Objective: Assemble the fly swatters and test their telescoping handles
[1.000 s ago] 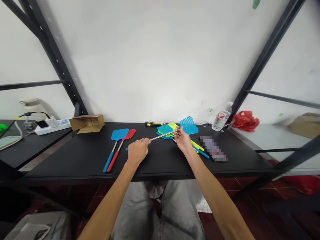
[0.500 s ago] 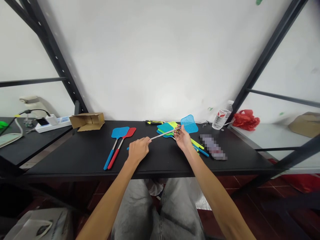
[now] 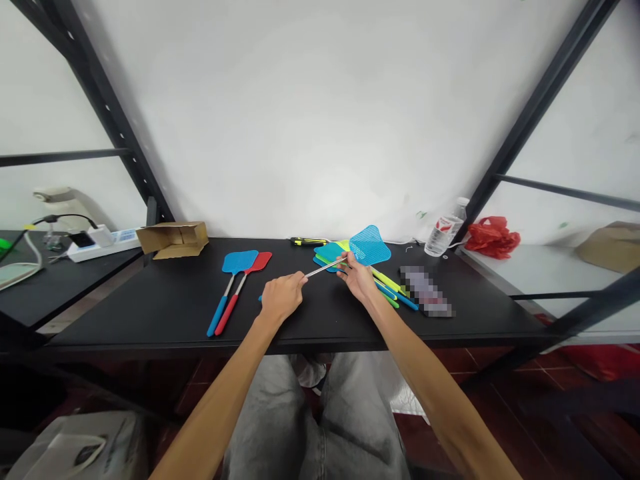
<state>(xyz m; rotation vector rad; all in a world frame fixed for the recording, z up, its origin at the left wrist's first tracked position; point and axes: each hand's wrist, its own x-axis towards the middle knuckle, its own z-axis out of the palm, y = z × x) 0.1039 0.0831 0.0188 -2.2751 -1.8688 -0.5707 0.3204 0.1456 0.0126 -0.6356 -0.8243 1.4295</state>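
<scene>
A blue fly swatter with a thin metal rod is held in both hands above the table. My left hand is wrapped round its handle, and a bit of blue grip peeks out on the left side. Just below the mesh head, the fingers of my right hand pinch the rod. Behind and under that hand lies a pile of swatters, with a teal swatter head and yellow, green and blue handles. To the left, a blue swatter lies partly over a red swatter.
On the black table are an open cardboard box, a yellow-black utility knife, a water bottle and a blurred flat object. A red plastic bag lies beyond the right frame post.
My right hand and the swatter head have moved left, closer to my left hand. Less of the metal rod shows between the hands.
</scene>
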